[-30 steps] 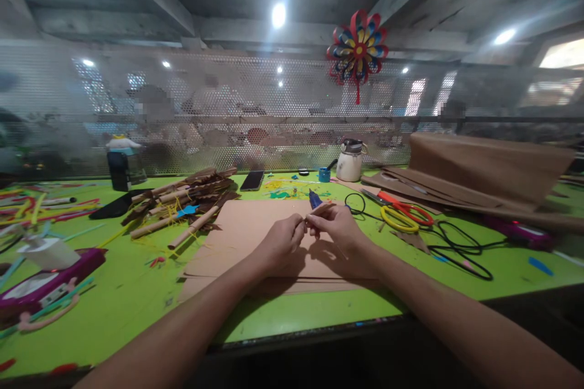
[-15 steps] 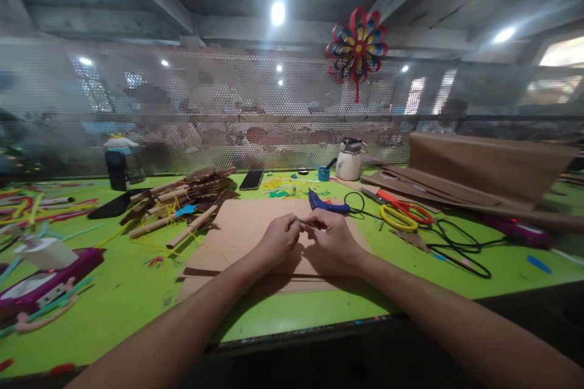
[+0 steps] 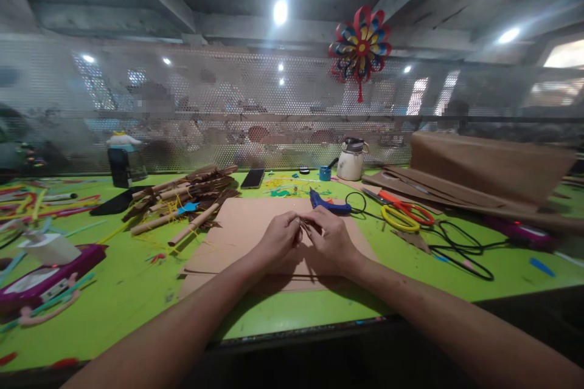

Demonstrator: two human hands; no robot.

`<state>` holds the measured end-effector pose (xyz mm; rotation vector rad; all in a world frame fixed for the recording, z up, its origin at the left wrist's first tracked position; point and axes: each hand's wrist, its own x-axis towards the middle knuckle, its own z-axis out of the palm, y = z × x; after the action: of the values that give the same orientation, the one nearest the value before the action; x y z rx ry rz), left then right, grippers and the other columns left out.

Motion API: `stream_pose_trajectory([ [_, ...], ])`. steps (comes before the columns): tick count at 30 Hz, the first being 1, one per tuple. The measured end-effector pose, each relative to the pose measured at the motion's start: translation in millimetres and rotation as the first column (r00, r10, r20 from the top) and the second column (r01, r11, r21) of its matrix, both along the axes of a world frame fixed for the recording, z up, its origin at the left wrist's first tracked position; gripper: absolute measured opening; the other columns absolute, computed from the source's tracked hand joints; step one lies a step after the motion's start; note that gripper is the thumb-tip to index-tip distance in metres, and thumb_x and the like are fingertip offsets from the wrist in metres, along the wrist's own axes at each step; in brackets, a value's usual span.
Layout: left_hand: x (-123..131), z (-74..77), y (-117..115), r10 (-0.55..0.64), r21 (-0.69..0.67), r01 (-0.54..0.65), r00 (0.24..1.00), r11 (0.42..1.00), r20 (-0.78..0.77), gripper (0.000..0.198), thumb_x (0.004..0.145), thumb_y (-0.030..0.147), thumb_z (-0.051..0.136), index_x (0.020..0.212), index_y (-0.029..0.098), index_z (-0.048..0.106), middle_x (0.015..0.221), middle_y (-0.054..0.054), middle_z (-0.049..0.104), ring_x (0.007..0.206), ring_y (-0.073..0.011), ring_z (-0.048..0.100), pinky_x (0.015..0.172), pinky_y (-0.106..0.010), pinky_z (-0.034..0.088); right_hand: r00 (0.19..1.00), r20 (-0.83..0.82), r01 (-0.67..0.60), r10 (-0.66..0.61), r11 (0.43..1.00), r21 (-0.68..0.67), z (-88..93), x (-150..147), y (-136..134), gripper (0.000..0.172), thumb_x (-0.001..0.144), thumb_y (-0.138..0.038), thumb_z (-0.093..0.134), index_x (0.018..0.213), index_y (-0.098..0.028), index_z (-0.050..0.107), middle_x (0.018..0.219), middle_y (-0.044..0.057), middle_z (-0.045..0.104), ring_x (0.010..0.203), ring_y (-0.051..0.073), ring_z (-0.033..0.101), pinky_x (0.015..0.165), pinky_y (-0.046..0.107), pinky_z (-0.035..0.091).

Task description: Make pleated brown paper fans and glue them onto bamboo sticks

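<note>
Over a stack of brown paper sheets [image 3: 237,219], my left hand [image 3: 280,238] and my right hand [image 3: 336,243] meet with fingertips together. Both are closed in a pinch on a small, thin brown piece [image 3: 303,222], which looks like paper; the fingers cover most of it. Just beyond my right hand lies a blue glue gun [image 3: 329,204], its black cord looping to the right. Scissors with yellow and red-orange handles [image 3: 404,216] rest on the green table to the right of that hand.
At the left lie a bundle of rolled brown paper sticks [image 3: 191,206] and a purple power strip [image 3: 55,276]. A phone [image 3: 252,179], a blue pot [image 3: 325,173] and a white jug [image 3: 350,161] stand or lie behind. Large brown paper [image 3: 483,164] is piled right.
My right fingers have shifted and bent differently around the small brown piece, and more of it shows between the hands. Both hands stay over the paper stack. The view has moved slightly.
</note>
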<state>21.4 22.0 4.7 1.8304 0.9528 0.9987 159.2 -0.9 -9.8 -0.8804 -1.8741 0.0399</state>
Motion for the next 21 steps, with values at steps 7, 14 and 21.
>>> stream_pose_trajectory([
  [7,-0.6,5.4,-4.5,-0.032,-0.184,0.066,0.982,0.981,0.184,0.019,0.073,0.025,0.046,0.056,0.016,0.045,0.045,0.004,0.045,0.041,-0.0070,0.038,0.044,-0.020,0.028,1.000,0.004,0.005,-0.005,1.000,-0.019,-4.7,-1.8,0.8,0.023,0.082,-0.012,0.044,0.094,-0.017,0.063,0.072,0.005,0.055,0.069,0.016,0.048,0.066,0.028,0.040],
  [14,-0.3,10.8,-10.3,-0.003,-0.234,0.050,0.980,0.971,0.200,0.016,0.072,0.024,0.046,0.060,0.014,0.048,0.046,0.005,0.044,0.040,-0.0058,0.035,0.041,-0.019,0.024,0.994,-0.100,-0.055,0.045,0.994,-0.098,-9.2,-1.8,4.6,0.026,0.080,-0.011,0.047,0.098,-0.017,0.065,0.073,0.004,0.061,0.068,0.014,0.053,0.065,0.026,0.042],
  [21,-3.4,16.2,-9.9,-0.044,-0.257,0.097,0.978,0.962,0.203,0.023,0.076,0.025,0.043,0.057,0.014,0.048,0.047,0.003,0.046,0.040,-0.0056,0.036,0.041,-0.019,0.024,0.946,-0.313,-0.159,0.088,0.965,-0.207,-3.4,-0.8,7.1,0.019,0.078,-0.022,0.054,0.091,-0.016,0.067,0.077,0.005,0.063,0.068,0.014,0.054,0.063,0.026,0.043],
])
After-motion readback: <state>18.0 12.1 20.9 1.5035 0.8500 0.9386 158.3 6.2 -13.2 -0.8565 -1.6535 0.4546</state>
